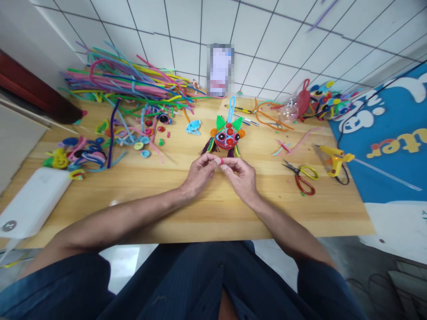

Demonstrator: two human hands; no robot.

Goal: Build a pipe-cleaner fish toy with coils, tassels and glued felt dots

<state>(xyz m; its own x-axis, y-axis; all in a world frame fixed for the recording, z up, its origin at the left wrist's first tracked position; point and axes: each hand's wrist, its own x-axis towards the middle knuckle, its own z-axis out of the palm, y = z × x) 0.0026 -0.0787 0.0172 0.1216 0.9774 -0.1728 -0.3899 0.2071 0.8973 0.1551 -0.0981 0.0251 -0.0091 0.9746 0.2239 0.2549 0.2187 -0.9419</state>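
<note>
My left hand (201, 172) and my right hand (240, 176) meet at the middle of the table. Between their pinched fingertips is a small red piece (220, 161), mostly covered by the fingers; its exact shape is hard to make out. Just beyond them lies a colourful animal-head ornament (227, 138) made of pipe cleaners, with green pointed ears, big dark eyes, red discs, orange side knobs and dark tassels. A light blue loop (231, 109) rises from its top.
Bundled pipe cleaners (120, 82) lie at back left, with coiled pieces (83, 153) nearer. Scissors (302, 177) and a yellow glue gun (335, 161) are on the right. A phone (220, 70) leans against the tiled wall; a white power bank (35, 202) is at left.
</note>
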